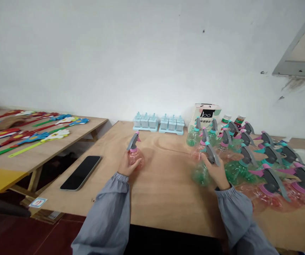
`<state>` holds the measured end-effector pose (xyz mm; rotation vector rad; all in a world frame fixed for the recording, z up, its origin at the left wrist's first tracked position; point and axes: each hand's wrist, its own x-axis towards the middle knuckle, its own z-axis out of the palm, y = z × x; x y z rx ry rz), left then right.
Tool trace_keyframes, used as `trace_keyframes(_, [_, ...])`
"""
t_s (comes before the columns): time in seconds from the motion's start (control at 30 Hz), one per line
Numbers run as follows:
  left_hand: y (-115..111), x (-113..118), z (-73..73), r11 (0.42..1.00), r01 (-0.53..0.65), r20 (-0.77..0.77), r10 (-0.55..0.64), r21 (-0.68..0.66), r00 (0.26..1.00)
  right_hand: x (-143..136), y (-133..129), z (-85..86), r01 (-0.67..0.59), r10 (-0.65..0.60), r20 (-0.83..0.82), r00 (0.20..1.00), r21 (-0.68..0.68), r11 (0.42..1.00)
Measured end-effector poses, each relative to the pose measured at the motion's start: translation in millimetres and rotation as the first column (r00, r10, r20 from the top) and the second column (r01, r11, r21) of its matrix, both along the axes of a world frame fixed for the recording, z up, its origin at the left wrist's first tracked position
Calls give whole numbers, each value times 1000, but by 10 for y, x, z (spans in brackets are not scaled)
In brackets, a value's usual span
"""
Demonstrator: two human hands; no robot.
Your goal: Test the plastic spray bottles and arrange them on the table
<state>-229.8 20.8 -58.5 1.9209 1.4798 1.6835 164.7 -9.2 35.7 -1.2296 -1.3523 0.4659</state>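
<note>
My left hand [127, 164] is wrapped round a pink spray bottle [137, 156] with a grey and pink trigger head, on the left half of the wooden table [163, 205]. On the right, my right hand [216, 170] grips a green spray bottle [201, 174] near its grey and teal head; the palm side is hidden. This bottle stands at the left edge of a group of several pink and green spray bottles [244, 166]. Some of those overlap, so their bodies are partly hidden.
A black phone [81, 172] lies left of my left hand. Two light blue ice-pop moulds [145, 122] and a printed box [204, 117] stand near the wall, with small labelled bottles [239, 121] beside the box. Another table [54, 150] at the left bears colourful flower-shaped sticks [43, 136].
</note>
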Motion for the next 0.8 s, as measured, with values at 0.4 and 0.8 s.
trace_keyframes(0.4, [-27,37,-1,1000,10,7,-10,16,1000,269,322,-117,177,-201,88,976,233,956])
trace_keyframes(0.8, [-26,75,-5,999,9,-6,-8,40,1000,355,132,-235,202,-358,107,928,662,721])
